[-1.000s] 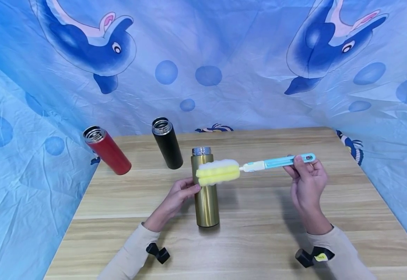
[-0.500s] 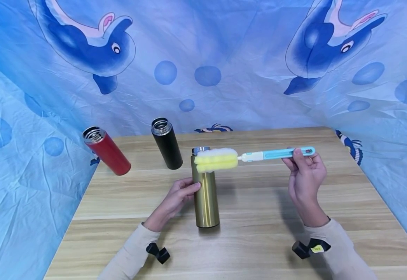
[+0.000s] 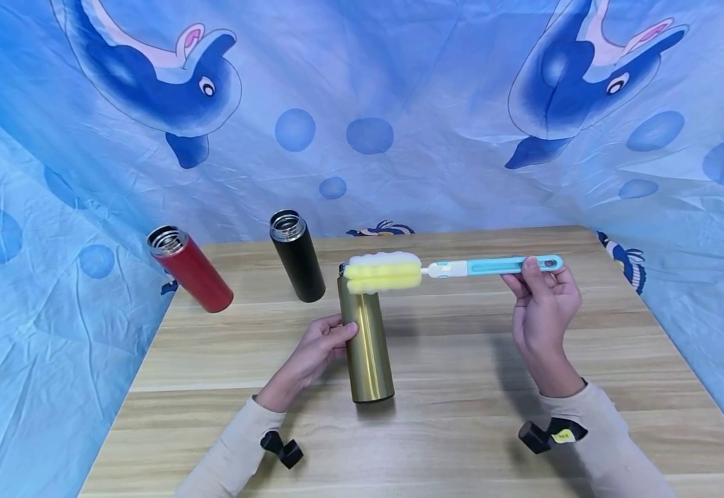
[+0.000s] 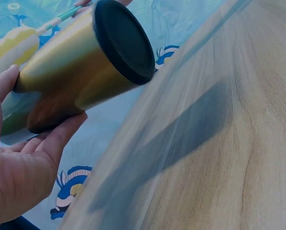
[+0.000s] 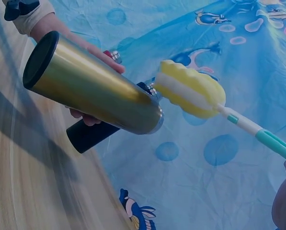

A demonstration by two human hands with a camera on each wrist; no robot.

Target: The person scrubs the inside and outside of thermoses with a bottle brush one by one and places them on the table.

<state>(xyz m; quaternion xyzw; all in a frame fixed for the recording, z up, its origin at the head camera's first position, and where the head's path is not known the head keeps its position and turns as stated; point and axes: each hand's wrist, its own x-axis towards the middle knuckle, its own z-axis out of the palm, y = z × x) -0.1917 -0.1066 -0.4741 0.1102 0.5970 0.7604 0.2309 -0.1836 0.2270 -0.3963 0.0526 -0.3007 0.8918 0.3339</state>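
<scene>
My left hand [image 3: 321,346] grips a gold thermos bottle [image 3: 368,353] from its left side, thumb on the front. Raised off the wood, the bottle leans and casts a shadow; its black base [image 4: 126,40] faces the left wrist camera. Between thumb and fingers, my right hand [image 3: 545,308] pinches the teal end of a sponge bottle brush [image 3: 486,267]. The brush lies level, and its yellow and white sponge head [image 3: 383,273] covers most of the gold bottle's mouth in the head view. From the right wrist, the sponge shows outside the bottle, near its silver neck [image 5: 157,120].
A wooden table [image 3: 461,429] lies under both hands. An uncapped black bottle [image 3: 299,259] stands behind the gold one, and an uncapped red bottle [image 3: 196,273] stands farther left. Blue sheeting [image 3: 436,124] printed with dolphins hangs behind and along both sides.
My right hand has raised the brush, its sponge head moving from the gold bottle's upper body up to its mouth. The gold bottle now leans slightly more to the left.
</scene>
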